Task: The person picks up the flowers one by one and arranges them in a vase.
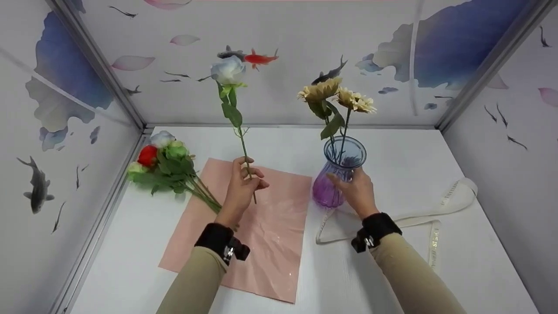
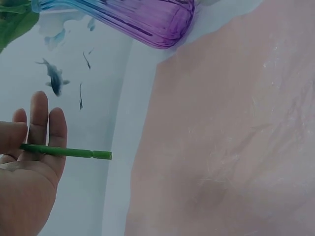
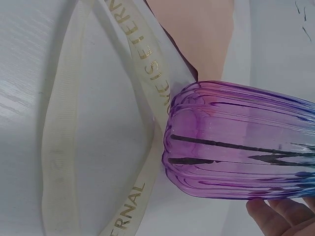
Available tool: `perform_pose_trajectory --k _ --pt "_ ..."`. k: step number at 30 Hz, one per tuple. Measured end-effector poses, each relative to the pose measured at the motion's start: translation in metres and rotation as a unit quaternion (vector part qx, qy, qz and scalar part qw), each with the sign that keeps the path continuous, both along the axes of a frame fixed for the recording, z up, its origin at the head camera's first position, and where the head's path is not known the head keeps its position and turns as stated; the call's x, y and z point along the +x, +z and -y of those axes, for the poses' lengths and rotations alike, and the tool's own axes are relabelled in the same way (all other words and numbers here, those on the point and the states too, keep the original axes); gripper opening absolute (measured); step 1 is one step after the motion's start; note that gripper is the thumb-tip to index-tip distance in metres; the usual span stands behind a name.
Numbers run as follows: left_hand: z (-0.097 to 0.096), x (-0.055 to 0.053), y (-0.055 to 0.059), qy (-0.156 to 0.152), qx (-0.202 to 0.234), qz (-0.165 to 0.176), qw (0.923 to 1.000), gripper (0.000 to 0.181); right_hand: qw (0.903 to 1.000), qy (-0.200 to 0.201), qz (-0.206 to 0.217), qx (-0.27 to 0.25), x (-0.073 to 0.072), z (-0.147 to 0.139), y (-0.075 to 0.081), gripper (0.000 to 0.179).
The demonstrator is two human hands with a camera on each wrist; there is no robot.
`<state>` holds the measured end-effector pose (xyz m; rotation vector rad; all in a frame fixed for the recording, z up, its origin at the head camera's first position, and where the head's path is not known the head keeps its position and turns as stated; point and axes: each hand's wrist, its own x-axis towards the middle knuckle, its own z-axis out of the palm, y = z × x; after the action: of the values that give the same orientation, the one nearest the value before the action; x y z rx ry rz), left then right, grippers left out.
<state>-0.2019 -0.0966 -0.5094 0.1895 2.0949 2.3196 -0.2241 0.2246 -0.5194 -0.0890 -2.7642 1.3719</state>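
Note:
Between thumb and fingers my left hand pinches the green stem of an artificial rose with a pale blue-white bloom, held upright above the pink wrapping paper. In the left wrist view the stem's cut end sticks out past the fingers. My right hand grips a ribbed glass vase, blue at the neck and purple below, from its right side. Two yellow artificial flowers stand in the vase. Their dark stems show through the glass in the right wrist view.
A bunch of artificial flowers, red, green and pale blue, lies at the left, its stems reaching over the paper. A cream ribbon with gold lettering loops across the white table at the right. Printed panels enclose the table.

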Motion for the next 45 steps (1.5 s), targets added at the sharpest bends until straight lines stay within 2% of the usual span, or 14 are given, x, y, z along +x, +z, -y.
perform_pose_trajectory --k 4,11,15,18,20,27,33,37,45 --pt "0.000 0.000 0.001 -0.001 0.010 -0.003 0.9999 0.041 1.0000 -0.002 -0.003 0.008 0.000 0.000 -0.001 0.089" --pt "-0.002 0.003 0.005 0.009 0.008 -0.007 0.9999 0.015 0.9999 -0.003 -0.012 0.005 0.000 -0.001 -0.001 0.087" --pt "-0.005 0.002 0.008 0.033 0.006 -0.013 0.9993 0.042 0.9998 0.000 -0.019 -0.001 0.000 -0.002 -0.002 0.088" --pt "-0.009 0.003 0.013 0.045 0.011 -0.016 0.9988 0.039 0.9999 0.001 -0.016 -0.006 0.000 -0.002 -0.002 0.091" --pt "-0.012 0.003 0.018 0.041 0.024 -0.019 0.9987 0.032 0.9999 0.001 -0.014 -0.007 -0.001 -0.002 -0.002 0.092" --pt "-0.020 -0.001 0.029 0.002 0.088 -0.027 0.9957 0.029 0.9998 0.000 -0.019 -0.006 0.000 0.000 -0.002 0.090" --pt "-0.027 0.000 0.043 -0.018 0.082 -0.051 0.9952 0.017 0.9998 -0.001 -0.020 -0.004 0.001 0.000 -0.001 0.092" --pt "-0.033 -0.001 0.055 -0.025 0.078 -0.070 0.9941 0.017 0.9998 -0.001 -0.021 -0.003 0.001 0.000 -0.002 0.091" --pt "-0.045 -0.003 0.075 -0.038 0.117 -0.100 0.9874 0.018 0.9999 -0.006 -0.006 0.008 0.001 0.001 -0.001 0.092"
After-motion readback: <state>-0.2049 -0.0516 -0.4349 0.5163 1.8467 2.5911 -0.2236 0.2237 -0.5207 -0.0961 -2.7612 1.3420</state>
